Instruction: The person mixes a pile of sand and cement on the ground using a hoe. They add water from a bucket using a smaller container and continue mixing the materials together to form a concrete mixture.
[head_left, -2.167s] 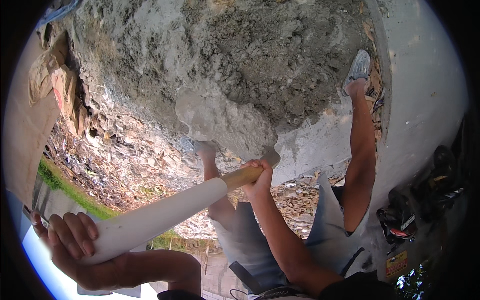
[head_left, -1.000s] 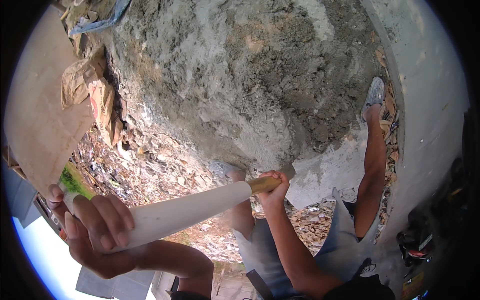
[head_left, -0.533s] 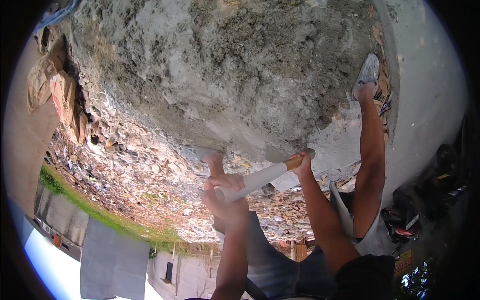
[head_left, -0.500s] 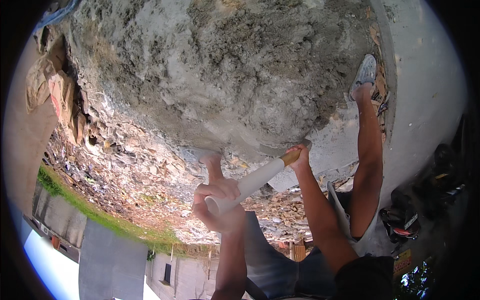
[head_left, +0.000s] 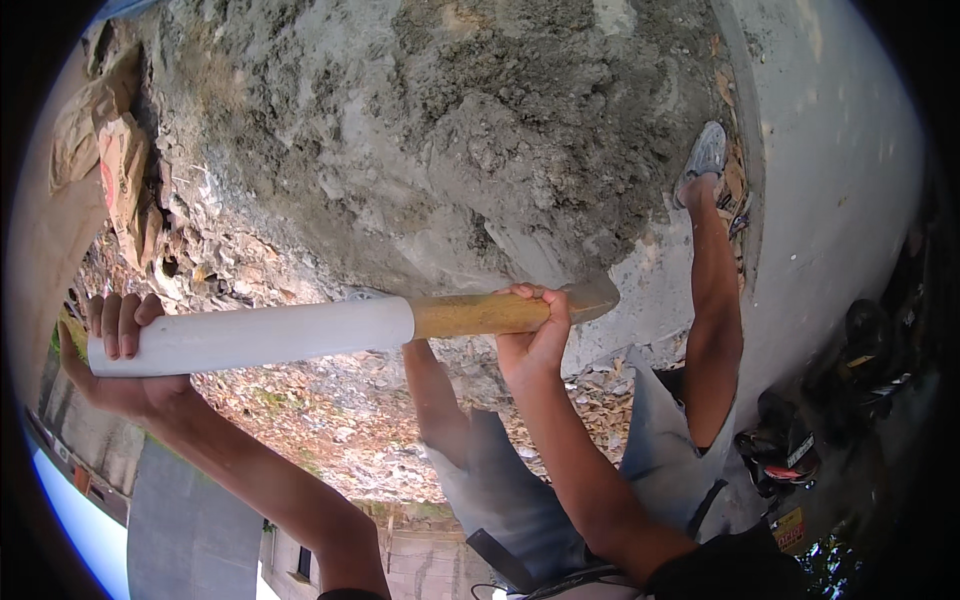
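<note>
A white-sleeved wooden handle (head_left: 350, 330), apparently a shovel's, is gripped by left hand (head_left: 135, 352) and right hand (head_left: 534, 335), fingers curled round it.

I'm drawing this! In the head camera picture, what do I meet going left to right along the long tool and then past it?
Left fingers, white tube, bare wooden handle, right fingers, muddy grey tool end, right shoe, dark object with some red.

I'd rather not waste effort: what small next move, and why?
Perhaps push the tool's grey end into the grey mix: it sits by the mix's near edge, with your right hand around the yellowish shaft and left hand on the white sleeve.
</note>
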